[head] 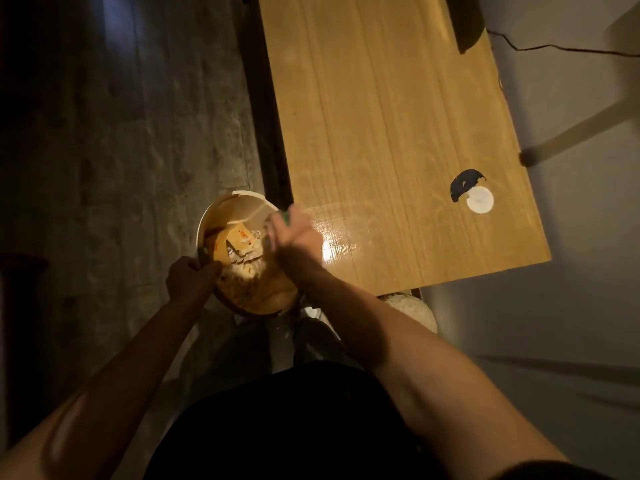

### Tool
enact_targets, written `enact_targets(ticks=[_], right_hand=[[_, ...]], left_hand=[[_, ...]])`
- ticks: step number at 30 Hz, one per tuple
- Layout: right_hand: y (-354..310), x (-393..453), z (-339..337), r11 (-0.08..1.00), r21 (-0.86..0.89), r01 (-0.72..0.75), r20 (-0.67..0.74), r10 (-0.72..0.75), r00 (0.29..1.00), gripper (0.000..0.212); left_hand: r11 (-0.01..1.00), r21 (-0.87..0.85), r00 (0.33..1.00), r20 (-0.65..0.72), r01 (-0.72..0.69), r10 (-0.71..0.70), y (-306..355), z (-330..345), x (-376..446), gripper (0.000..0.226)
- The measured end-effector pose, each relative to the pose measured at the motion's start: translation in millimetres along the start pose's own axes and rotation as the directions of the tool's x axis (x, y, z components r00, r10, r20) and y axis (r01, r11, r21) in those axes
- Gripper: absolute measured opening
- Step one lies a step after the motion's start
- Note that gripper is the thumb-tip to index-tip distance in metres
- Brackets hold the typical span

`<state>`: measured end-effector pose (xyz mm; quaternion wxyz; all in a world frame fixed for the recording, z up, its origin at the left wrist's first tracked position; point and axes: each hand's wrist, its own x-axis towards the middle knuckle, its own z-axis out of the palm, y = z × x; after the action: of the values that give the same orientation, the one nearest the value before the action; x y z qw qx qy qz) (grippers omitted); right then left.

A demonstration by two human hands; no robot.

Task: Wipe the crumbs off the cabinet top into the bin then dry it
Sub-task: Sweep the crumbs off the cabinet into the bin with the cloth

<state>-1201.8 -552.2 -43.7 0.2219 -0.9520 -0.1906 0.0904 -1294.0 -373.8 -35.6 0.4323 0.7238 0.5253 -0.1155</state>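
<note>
The wooden cabinet top (398,133) runs from the upper middle down to the right, with a wet shine near its left front edge. A round bin (221,209) with paper scraps and crumbs inside is held against that edge, below the top's level. My left hand (188,277) grips the bin's near rim. My right hand (294,233) is blurred at the cabinet's edge, over the bin, and grips a green wiping thing (284,216) that is mostly hidden by the fingers.
A white disc (479,200) and a dark patch (462,185) lie on the top near its right edge. A dark object (464,22) stands at the far end, with a thin cable (554,48) trailing right. Dark floor lies to the left, a pale wall to the right.
</note>
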Motion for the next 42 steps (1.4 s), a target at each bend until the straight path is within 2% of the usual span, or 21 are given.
enact_targets(ticks=[1,2,5,7,8,10,13,16,19,22,24,28,31,35,38,42], right_hand=[[-12.8,-4.8,6.1,0.996,0.011,0.090,0.036,-0.090,0.995,0.027],[-22.7,-10.9,7.5,0.986,0.010,0.165,0.001,-0.165,0.986,0.026],[-29.7,-21.0,-3.7,0.960,0.080,0.267,-0.200,-0.247,0.948,0.016],[-10.1,-23.2,-17.0,0.936,0.040,0.351,-0.253,-0.330,0.909,0.023],[5.6,-23.3,-25.8,0.948,0.067,0.312,-0.243,-0.288,0.926,0.027],[44.4,-25.9,-48.9,0.972,0.209,0.110,-0.181,-0.072,0.981,0.025],[118.0,-39.2,-95.1,0.945,0.312,-0.093,-0.144,0.143,0.979,0.026],[195.3,-57.5,-139.8,0.947,0.225,-0.230,-0.224,0.280,0.933,0.027],[268.1,-80.8,-174.8,0.919,0.132,-0.372,-0.245,0.394,0.886,0.029],[318.1,-95.3,-202.8,0.861,0.142,-0.488,-0.289,0.507,0.812,0.033],[340.7,-99.2,-210.0,0.812,0.152,-0.563,-0.266,0.582,0.768,0.039],[360.7,-103.2,-201.8,0.805,-0.007,-0.593,-0.157,0.585,0.796,0.043],[358.8,-102.3,-187.2,0.800,-0.010,-0.599,-0.219,0.583,0.782,0.047],[348.7,-98.3,-168.2,0.775,0.098,-0.624,-0.306,0.620,0.722,0.044],[327.7,-97.0,-149.8,0.793,0.141,-0.593,-0.382,0.596,0.706,0.040],[279.5,-92.2,-112.9,0.795,0.024,-0.606,-0.400,0.563,0.723,0.038]], left_hand=[[1.000,-0.009,1.000,0.001,0.003,-0.003,-0.1,-0.4,-3.3,0.029],[1.000,-0.022,1.000,0.001,-0.005,0.005,-0.7,-0.7,-6.1,0.027],[0.998,-0.050,0.999,-0.015,-0.041,0.040,-1.2,0.0,-13.0,0.015],[0.996,-0.089,1.000,-0.024,-0.007,0.005,-1.8,2.1,-15.7,0.018],[0.993,-0.114,0.999,-0.023,0.020,-0.023,-2.8,3.0,-16.8,0.019],[0.986,-0.155,0.998,-0.007,0.060,-0.062,-8.5,4.4,-18.2,0.024],[0.987,-0.155,0.999,0.021,0.046,-0.043,-19.9,4.7,-20.2,0.029],[0.991,-0.122,0.999,0.015,0.052,-0.051,-23.2,7.3,-20.8,0.029],[0.994,-0.030,0.995,-0.007,0.102,-0.102,-21.3,10.7,-20.7,0.024],[0.990,0.024,0.990,0.008,0.140,-0.140,-18.5,10.9,-19.9,0.018],[0.988,0.063,0.990,0.002,0.143,-0.143,-16.2,11.0,-21.3,0.016],[0.990,0.030,0.991,-0.019,0.135,-0.134,-15.7,14.3,-25.3,0.020],[0.988,0.061,0.990,-0.027,0.143,-0.141,-18.7,13.8,-27.0,0.018],[0.984,0.081,0.987,-0.030,0.159,-0.157,-21.4,14.3,-22.3,0.014],[0.978,0.114,0.984,-0.014,0.177,-0.176,-20.1,13.6,-20.2,0.017],[0.991,0.064,0.992,0.024,0.120,-0.121,-12.2,8.9,-20.9,0.015]])
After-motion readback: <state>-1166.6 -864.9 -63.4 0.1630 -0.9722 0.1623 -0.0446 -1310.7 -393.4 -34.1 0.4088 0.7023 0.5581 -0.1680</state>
